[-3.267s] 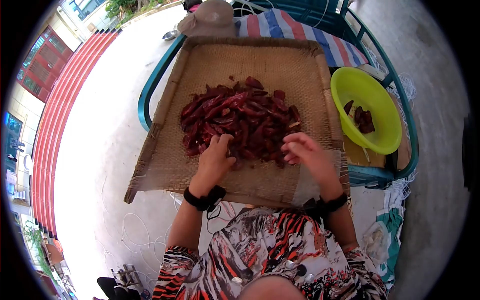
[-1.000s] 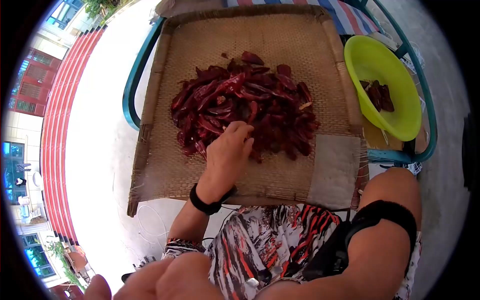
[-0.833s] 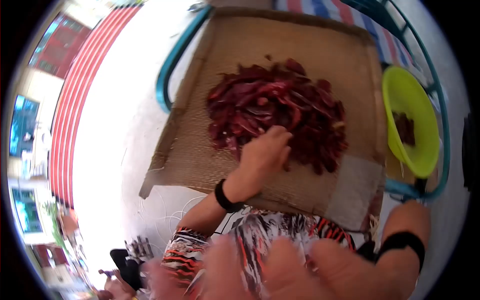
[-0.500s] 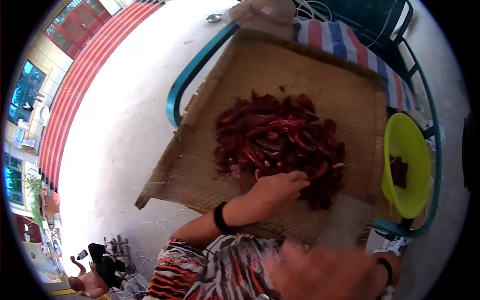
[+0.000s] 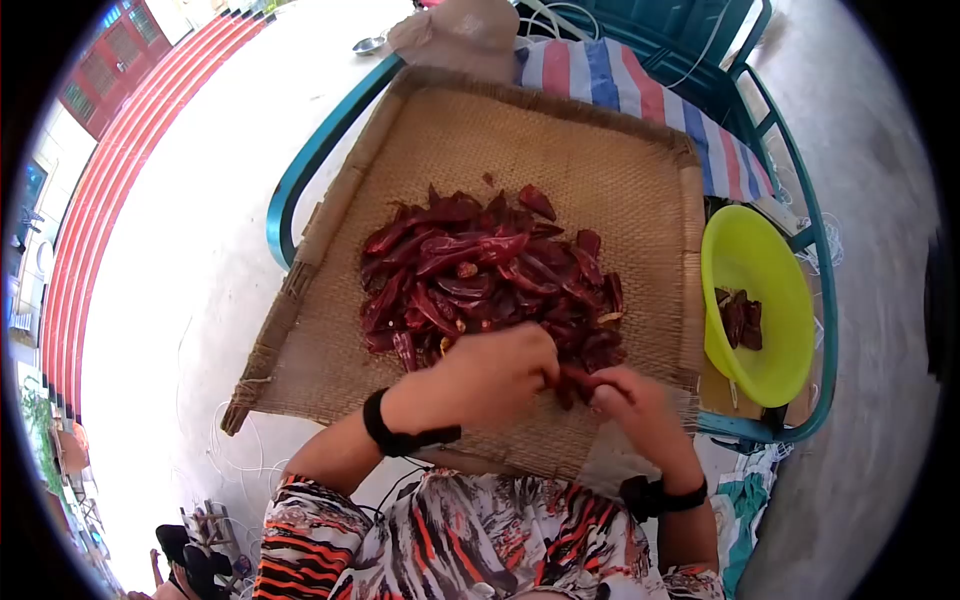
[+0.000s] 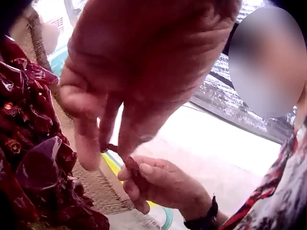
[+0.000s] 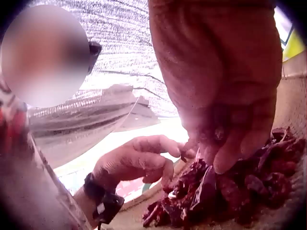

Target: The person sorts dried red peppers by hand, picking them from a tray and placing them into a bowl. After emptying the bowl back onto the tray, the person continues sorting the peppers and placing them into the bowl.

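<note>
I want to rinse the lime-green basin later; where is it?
In the head view, the lime-green basin sits on the right, beside the woven tray and below the striped sheet.

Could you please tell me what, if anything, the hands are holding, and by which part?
A red pepper: the right hand pinches one end, and the left hand seems to pinch the other, thinner end; whether that is stem or tip is unclear.
</note>
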